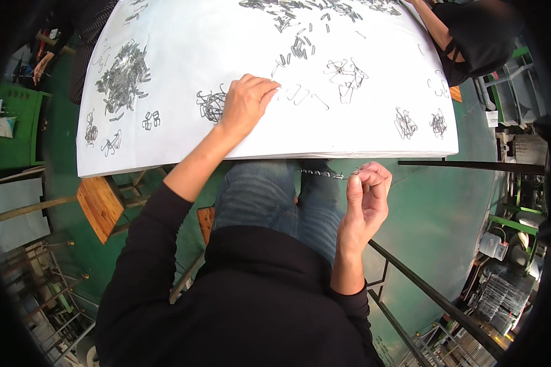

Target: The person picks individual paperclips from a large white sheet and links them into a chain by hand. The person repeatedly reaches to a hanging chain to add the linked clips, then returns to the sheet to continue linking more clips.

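My left hand (243, 105) is over the white tabletop (183, 144), fingers and thumb pinched together. Whatever is between the fingertips is too small to make out. Right beside those fingertips lie a few loose bent wire hooks (300, 95), and a tangled pile of wire hooks (211, 105) is partly behind the hand. Below the table's near edge, my right hand (367, 199) pinches the end of a thin, twisted, chain-like metal strand (321, 174). This strand stretches leftward over my lap.
Short dark metal pieces (123, 76) are heaped at the table's left, more (300, 46) at the far side. Wire bundles (405, 123) sit near the right corner. A co-worker's arm (431, 24) rests at the far right edge; another person's hand (41, 67) shows far left. A wooden stool (100, 208) stands below.
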Demonstrator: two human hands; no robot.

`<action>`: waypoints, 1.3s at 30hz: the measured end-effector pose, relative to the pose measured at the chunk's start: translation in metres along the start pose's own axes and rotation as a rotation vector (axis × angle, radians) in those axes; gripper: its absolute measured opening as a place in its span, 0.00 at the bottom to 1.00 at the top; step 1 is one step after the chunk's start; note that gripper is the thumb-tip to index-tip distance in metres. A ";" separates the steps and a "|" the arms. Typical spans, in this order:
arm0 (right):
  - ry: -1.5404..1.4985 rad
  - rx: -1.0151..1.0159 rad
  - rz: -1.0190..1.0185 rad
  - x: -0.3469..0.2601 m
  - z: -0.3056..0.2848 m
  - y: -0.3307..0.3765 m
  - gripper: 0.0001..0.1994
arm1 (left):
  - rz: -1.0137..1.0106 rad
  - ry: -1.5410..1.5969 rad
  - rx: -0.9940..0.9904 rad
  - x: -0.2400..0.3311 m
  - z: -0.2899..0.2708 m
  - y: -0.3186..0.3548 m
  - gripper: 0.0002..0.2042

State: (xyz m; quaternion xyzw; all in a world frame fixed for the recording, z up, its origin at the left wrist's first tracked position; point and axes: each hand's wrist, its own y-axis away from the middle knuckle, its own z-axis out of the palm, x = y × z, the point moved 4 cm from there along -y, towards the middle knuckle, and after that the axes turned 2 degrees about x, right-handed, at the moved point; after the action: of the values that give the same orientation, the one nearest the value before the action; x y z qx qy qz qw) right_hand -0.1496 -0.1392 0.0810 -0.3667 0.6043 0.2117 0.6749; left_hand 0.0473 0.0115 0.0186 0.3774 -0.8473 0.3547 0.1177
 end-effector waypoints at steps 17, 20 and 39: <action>0.159 -0.029 -0.053 0.012 0.004 -0.004 0.04 | -0.345 0.654 -0.233 0.052 -0.001 -0.013 0.06; 0.208 -0.041 -0.076 0.012 0.006 -0.005 0.04 | -0.365 0.844 -0.263 0.091 -0.018 0.000 0.06; 0.275 -0.195 -0.127 0.021 0.003 -0.021 0.06 | -0.163 0.759 -0.134 0.119 -0.037 0.014 0.06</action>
State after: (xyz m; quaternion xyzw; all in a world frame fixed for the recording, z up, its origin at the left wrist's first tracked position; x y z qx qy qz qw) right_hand -0.1283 -0.1534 0.0660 -0.4934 0.6432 0.1744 0.5590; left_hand -0.0466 -0.0229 0.0935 0.2769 -0.7321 0.4024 0.4748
